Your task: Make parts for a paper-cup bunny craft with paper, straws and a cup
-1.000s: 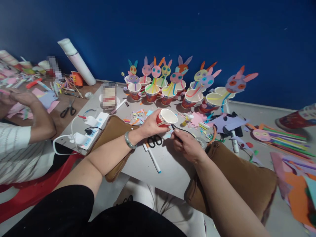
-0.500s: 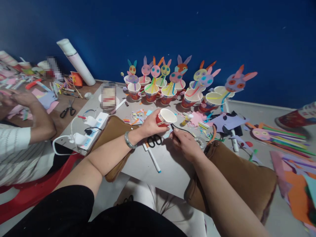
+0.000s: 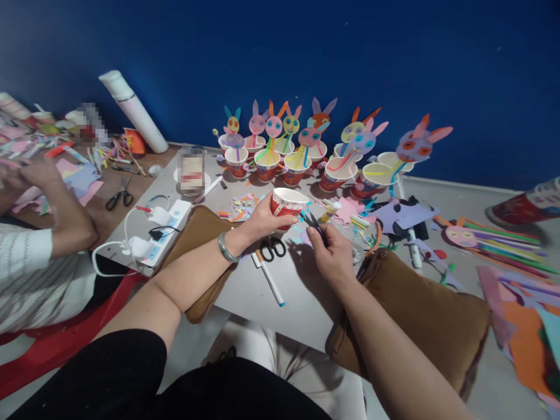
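- Blue wall (image 3: 280,46) fills the upper part of the view behind everything.
- Grey table (image 3: 301,303) spreads below it, with paper and craft pieces scattered over it.
- Brown cushion (image 3: 424,318) lies beneath the right forearm; a second brown cushion (image 3: 201,224) sits by the left forearm.
- Red paper cups (image 3: 268,170) topped with coloured rabbit heads stand grouped near the wall.
- White power strip (image 3: 168,233) carries plugs at the table's left side.
- Right hand (image 3: 335,254) has its fingers closed around a dark-handled cutting tool.
- Left hand (image 3: 261,220), its wrist in a bracelet (image 3: 227,248), grips a red-and-white cup, thumb along the near side.
- Held cup (image 3: 286,205) is raised above the table between the person and the rabbit cups, mouth upward and slightly tilted.
- White marker (image 3: 272,284) lies below the left hand, near black ring handles (image 3: 272,249).
- Dark cutting tool (image 3: 313,223), probably small scissors though its tip is hard to make out, points toward the cup's right side.
- Paper scraps (image 3: 245,208) litter the tabletop left of the cup.
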